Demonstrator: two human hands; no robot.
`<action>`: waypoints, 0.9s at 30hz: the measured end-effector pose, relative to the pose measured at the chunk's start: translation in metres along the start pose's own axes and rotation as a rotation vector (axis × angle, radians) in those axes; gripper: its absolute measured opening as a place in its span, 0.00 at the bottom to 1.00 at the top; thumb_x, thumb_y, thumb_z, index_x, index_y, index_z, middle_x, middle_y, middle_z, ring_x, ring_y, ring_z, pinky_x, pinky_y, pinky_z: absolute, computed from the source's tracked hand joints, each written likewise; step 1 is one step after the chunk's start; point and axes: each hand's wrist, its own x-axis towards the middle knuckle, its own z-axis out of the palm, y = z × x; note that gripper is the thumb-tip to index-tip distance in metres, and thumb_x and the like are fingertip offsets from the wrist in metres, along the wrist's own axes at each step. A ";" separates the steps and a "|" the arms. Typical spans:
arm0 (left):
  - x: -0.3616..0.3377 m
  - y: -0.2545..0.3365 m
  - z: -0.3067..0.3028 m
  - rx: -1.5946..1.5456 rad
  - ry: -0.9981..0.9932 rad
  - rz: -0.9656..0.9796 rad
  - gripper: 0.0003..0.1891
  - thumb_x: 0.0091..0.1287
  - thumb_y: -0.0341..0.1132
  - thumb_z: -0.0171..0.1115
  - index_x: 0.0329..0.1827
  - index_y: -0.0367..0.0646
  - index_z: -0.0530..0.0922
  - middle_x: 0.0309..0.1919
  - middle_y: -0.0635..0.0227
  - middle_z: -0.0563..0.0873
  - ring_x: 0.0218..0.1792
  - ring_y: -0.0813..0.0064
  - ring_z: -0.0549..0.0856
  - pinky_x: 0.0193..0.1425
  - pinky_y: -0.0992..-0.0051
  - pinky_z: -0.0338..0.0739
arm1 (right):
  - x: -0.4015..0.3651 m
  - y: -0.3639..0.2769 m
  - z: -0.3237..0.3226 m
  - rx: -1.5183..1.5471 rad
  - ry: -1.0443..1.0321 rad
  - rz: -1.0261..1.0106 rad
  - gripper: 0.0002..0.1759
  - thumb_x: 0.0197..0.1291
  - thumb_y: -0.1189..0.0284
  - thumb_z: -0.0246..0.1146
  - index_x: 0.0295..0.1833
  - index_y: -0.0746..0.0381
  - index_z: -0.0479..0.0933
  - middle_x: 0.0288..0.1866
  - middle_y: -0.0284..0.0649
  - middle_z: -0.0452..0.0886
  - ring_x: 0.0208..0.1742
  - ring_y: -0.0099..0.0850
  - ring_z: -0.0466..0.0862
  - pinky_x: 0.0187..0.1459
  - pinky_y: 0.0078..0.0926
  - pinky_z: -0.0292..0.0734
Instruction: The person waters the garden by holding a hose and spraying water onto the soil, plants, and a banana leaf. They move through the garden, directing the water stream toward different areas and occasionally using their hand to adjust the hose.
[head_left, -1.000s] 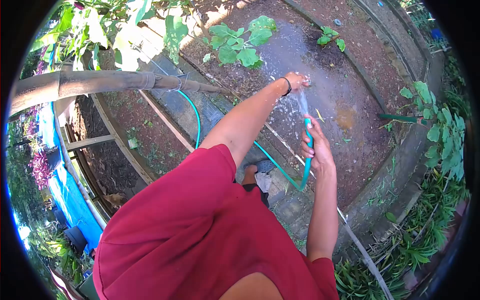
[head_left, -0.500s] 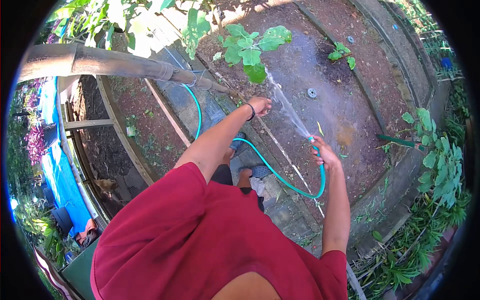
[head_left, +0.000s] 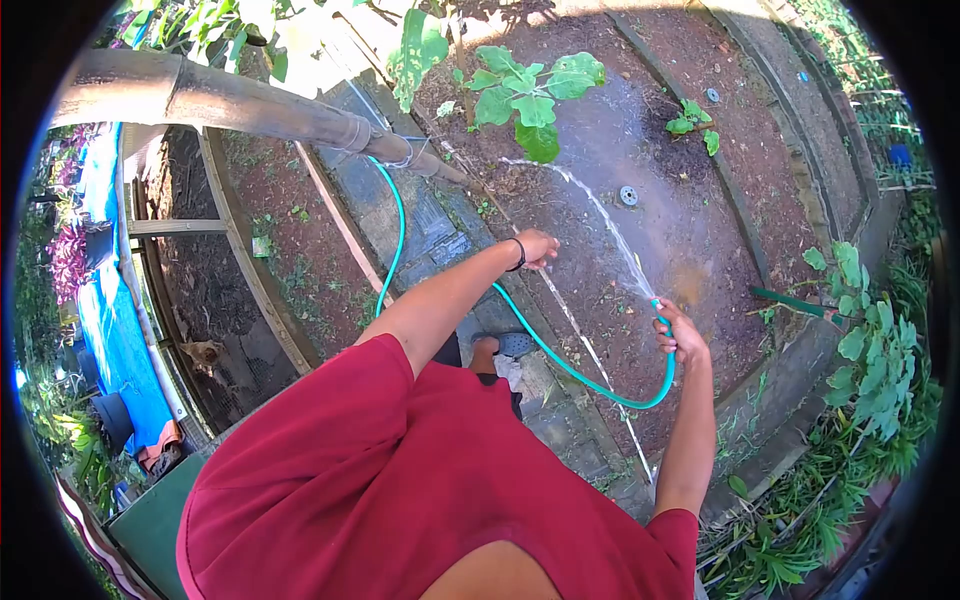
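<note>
Right hand: I am gripping the green hose (head_left: 593,386) near its outlet; the fingers of the right hand (head_left: 681,333) are wrapping around it, over the right part of the soil bed (head_left: 598,302).
Left hand: I am holding the left hand (head_left: 538,250) over the bed's near edge, well apart from the hose outlet; its fingers are bending loosely, with a gap beside the thumb and nothing visible in them.
Wrist: a black bracelet (head_left: 518,254) is circling my left wrist.
Hose run: the hose is hanging in a loop below my right hand, crossing the bed's near edge, passing behind my left arm and showing again beside the bamboo pole (head_left: 262,112).
Water stream: the water (head_left: 612,230) is leaving the outlet in an arc and landing toward the bed's left end, close to the near edge and the large leafy plant (head_left: 537,98).
Grey disc: a disc (head_left: 628,196) with holes is lying on the wet soil between the near and far edges, touching neither.
Small plant: a low plant (head_left: 688,124) is standing at the far edge board.
Footing: a grey shoe (head_left: 516,344) is resting on the paved path (head_left: 430,235) along the near edge.
</note>
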 end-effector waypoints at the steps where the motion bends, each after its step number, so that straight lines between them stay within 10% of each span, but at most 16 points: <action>1: 0.000 0.000 0.002 -0.006 -0.020 -0.001 0.23 0.69 0.37 0.52 0.67 0.44 0.72 0.49 0.68 0.81 0.22 0.80 0.75 0.26 0.76 0.76 | -0.002 0.001 0.002 -0.005 -0.030 0.006 0.15 0.72 0.63 0.54 0.62 0.49 0.69 0.22 0.24 0.61 0.14 0.13 0.54 0.12 0.15 0.48; 27: -0.010 -0.055 0.058 0.221 -0.072 -0.027 0.12 0.72 0.40 0.55 0.46 0.43 0.81 0.30 0.72 0.83 0.18 0.78 0.78 0.14 0.75 0.69 | -0.032 0.016 -0.014 -0.042 -0.123 0.063 0.15 0.72 0.63 0.54 0.62 0.49 0.68 0.22 0.25 0.61 0.13 0.14 0.53 0.13 0.15 0.47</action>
